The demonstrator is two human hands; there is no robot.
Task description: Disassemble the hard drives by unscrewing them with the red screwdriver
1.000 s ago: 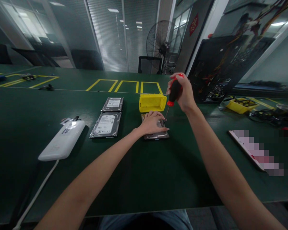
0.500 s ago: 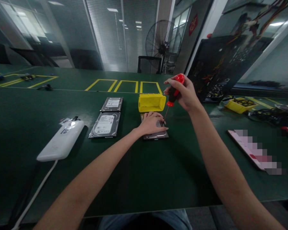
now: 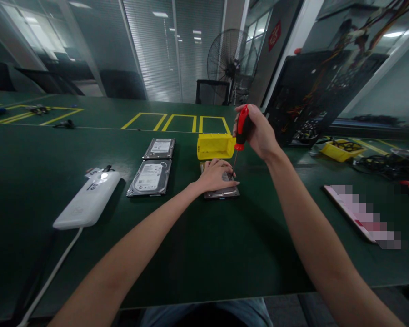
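My right hand is wrapped around the red and black handle of a screwdriver. The shaft slants down to the right side of a hard drive, where the tip is hidden by fingers. Spread over that drive, my left hand presses it to the table and covers most of its top. Just behind the drive stands a yellow bin, tipped so its opening faces me. To the left lie two more hard drives, a nearer one and a farther one, labels up.
A white power bank with a cable lies on the green table at left. At right are a pink phone-like slab, a small yellow bin, black cables and an open computer case. Yellow tape squares mark the far side.
My right hand has turned the screwdriver handle and shifted slightly left, so the screwdriver stands more upright. My left hand and the hard drives stay where they were.
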